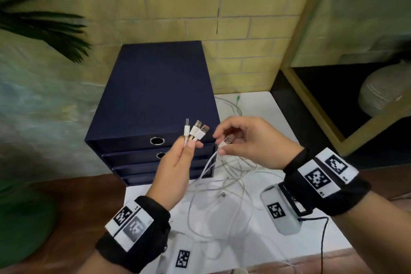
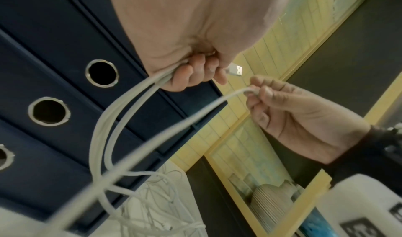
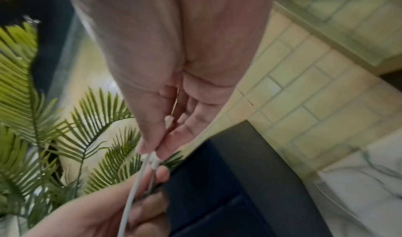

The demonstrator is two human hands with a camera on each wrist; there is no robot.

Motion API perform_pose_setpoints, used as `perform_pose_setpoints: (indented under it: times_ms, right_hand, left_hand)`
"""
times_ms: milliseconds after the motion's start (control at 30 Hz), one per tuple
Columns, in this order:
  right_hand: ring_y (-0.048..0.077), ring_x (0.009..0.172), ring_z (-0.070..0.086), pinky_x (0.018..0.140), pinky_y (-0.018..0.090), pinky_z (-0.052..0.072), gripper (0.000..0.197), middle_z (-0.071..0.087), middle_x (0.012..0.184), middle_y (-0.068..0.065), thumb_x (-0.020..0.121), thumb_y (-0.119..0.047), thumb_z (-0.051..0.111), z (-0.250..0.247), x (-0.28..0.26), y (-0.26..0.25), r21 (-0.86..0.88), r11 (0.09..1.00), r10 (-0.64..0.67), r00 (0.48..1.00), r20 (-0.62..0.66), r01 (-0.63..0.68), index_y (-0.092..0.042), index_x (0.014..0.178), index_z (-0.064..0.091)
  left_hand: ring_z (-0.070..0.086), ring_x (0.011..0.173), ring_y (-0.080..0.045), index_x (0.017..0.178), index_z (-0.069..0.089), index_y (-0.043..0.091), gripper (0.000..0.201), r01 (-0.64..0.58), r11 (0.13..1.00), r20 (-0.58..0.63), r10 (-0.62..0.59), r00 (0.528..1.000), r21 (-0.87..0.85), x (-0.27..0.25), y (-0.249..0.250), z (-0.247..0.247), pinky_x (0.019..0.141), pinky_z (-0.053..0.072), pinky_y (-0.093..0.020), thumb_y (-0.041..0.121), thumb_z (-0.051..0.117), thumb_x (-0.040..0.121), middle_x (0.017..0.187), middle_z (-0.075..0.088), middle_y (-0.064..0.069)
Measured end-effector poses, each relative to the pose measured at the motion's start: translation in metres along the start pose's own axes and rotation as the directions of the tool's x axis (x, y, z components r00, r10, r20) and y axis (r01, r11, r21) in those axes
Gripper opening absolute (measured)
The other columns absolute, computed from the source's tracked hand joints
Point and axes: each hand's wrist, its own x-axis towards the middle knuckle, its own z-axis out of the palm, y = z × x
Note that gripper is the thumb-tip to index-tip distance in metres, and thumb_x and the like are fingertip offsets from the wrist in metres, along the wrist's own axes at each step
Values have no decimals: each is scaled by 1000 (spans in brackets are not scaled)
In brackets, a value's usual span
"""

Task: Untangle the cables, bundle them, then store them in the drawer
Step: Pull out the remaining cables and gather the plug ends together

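My left hand [image 1: 189,147] pinches three white USB cable ends [image 1: 196,132] side by side, plugs pointing up, in front of the dark blue drawer unit [image 1: 153,95]. My right hand [image 1: 222,145] pinches a fourth white USB plug [image 1: 225,142] just to the right of them, a small gap apart. The white cables [image 1: 222,196] hang from both hands into a loose tangle on the white table [image 1: 262,100]. In the left wrist view the cables [image 2: 113,117] run out of my left hand's curled fingers [image 2: 191,74]. The right wrist view has my right fingers [image 3: 152,144] on a cable end [image 3: 153,160].
The drawer unit's drawers are shut, with round finger holes [image 1: 157,141] on their fronts. A palm plant [image 1: 40,26] stands at the left. A brick wall [image 1: 222,18] rises behind. A pale round object [image 1: 384,89] sits in a dark recess at the right.
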Motion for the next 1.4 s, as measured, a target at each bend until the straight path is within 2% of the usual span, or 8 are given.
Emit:
perform_pose_setpoints:
  times_ms: [200, 400, 533, 733, 900, 1000, 1200, 1400]
  right_hand:
    - [24, 80, 67, 78, 33, 56, 10, 73, 83, 12, 74, -3, 76, -2, 3, -31, -62, 987, -157, 980, -125, 150, -5, 82, 71]
    - [9, 89, 67, 83, 18, 52, 22, 73, 92, 0, 84, 8, 60, -4, 8, -33, -193, 945, -303, 926, -225, 263, -9, 92, 73]
    - [13, 80, 62, 71, 25, 49, 13, 71, 85, -4, 80, -5, 70, -8, 9, -33, -274, 918, -369, 868, -332, 285, -14, 89, 71]
    - [11, 72, 51, 64, 16, 44, 36, 51, 91, -5, 77, -19, 75, -23, 10, -24, -225, 946, -319, 804, -502, 235, -24, 105, 52]
    - [21, 76, 57, 70, 38, 51, 35, 61, 93, 15, 77, -41, 71, -31, 0, 3, 135, 989, -43, 989, -141, 63, -19, 93, 49]
    - [18, 74, 58, 77, 43, 52, 43, 64, 85, 6, 71, -26, 80, -34, -6, 13, 141, 990, -10, 998, 64, 1, -14, 96, 46]
    - [38, 73, 62, 75, 45, 52, 26, 58, 80, 10, 79, -5, 63, -52, -2, 23, 190, 982, -23, 998, 59, 11, -18, 91, 43]
    - [13, 55, 44, 55, 29, 41, 18, 47, 61, -3, 98, -10, 41, -86, 4, 45, 29, 999, -22, 996, 82, 20, -19, 85, 50]
  left_hand:
    - [50, 66, 14, 97, 60, 21, 38, -17, 996, 155, 30, 987, -90, 0, 33, 9, 66, 39, -9, 47, 33, 93, 69, 58, 33]
    - [38, 59, 0, 77, 53, 34, 35, -30, 993, 154, 47, 987, -115, 11, 38, 14, 64, 33, -24, 60, 35, 92, 67, 46, 20]
    - [33, 49, -2, 84, 46, 15, 39, 0, 976, 160, 36, 986, -219, 19, 54, 23, 51, 30, -14, 48, 30, 96, 52, 39, 17]
    - [30, 51, -3, 85, 50, 17, 32, -42, 969, 106, 70, 992, -245, 33, 69, 41, 52, 29, -19, 36, 31, 102, 55, 36, 15]
    - [37, 55, -6, 87, 47, 12, 30, -109, 954, 10, 116, 993, -278, 47, 94, 57, 52, 39, -22, 32, 30, 102, 63, 39, 5]
    - [37, 58, -7, 88, 45, 14, 26, -108, 944, -36, 102, 994, -313, 56, 102, 68, 59, 38, -24, 33, 34, 102, 63, 41, 8]
    - [37, 61, -8, 87, 39, 17, 20, -109, 884, -83, 80, 993, -456, 69, 105, 87, 64, 36, -29, 32, 39, 100, 64, 42, 11]
    - [25, 45, -5, 80, 32, 17, 24, -152, 848, -170, 75, 983, -507, 72, 119, 97, 46, 32, -22, 23, 32, 103, 56, 30, 10]
